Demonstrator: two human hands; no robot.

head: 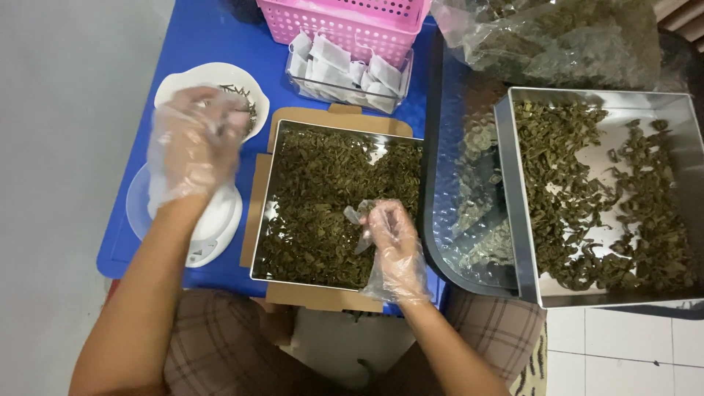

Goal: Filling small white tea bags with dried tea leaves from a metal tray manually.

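Left hand (pixel 192 143) raised, blurred, right hand (pixel 392 238) low, fingers (pixel 374 220) curled

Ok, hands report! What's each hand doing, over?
Left hand, in a clear glove, over the white bowl on the scale. Right hand, gloved, over the steel tray of dried leaves. Nothing between them.

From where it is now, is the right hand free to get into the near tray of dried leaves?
Probably yes. The right hand, in a loose clear glove, hovers right over the near tray of dried leaves, which is open-topped with nothing across it. The left hand is off at the white bowl.
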